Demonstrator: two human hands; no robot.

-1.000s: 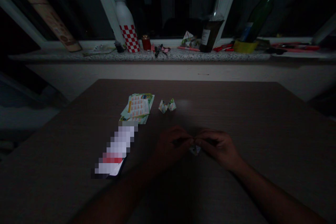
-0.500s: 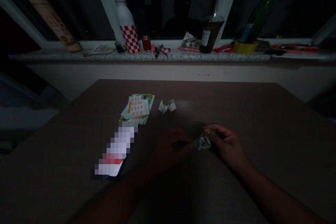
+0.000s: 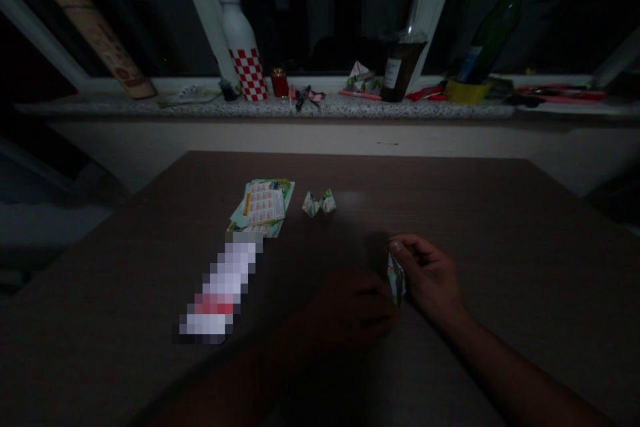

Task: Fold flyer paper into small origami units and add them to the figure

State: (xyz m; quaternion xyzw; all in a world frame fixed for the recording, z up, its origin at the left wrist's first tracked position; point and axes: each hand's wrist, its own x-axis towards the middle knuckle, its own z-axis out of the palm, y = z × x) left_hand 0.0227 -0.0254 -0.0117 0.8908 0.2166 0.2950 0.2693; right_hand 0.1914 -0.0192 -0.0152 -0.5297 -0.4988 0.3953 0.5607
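Note:
The scene is very dark. My right hand (image 3: 430,277) rests on the brown table (image 3: 475,227) and pinches a small folded paper piece (image 3: 397,278), held upright on its edge. My left hand (image 3: 353,310) lies in shadow just left of it, fingers curled near the paper's lower end; whether it touches the paper I cannot tell. A finished folded paper figure (image 3: 319,203) sits farther back on the table. Left of that lies a small stack of printed paper sheets (image 3: 263,207).
A blurred-out oblong object (image 3: 220,290) lies at the left front. On the stone windowsill (image 3: 150,105) stand a red-and-white checked bottle (image 3: 243,47), a dark bottle (image 3: 400,63), a green bottle (image 3: 493,20), a small red jar (image 3: 279,82), pens and bits of paper.
Both hands were pinching the paper piece together. My left hand has drawn back toward me, and my right hand has turned the piece upright.

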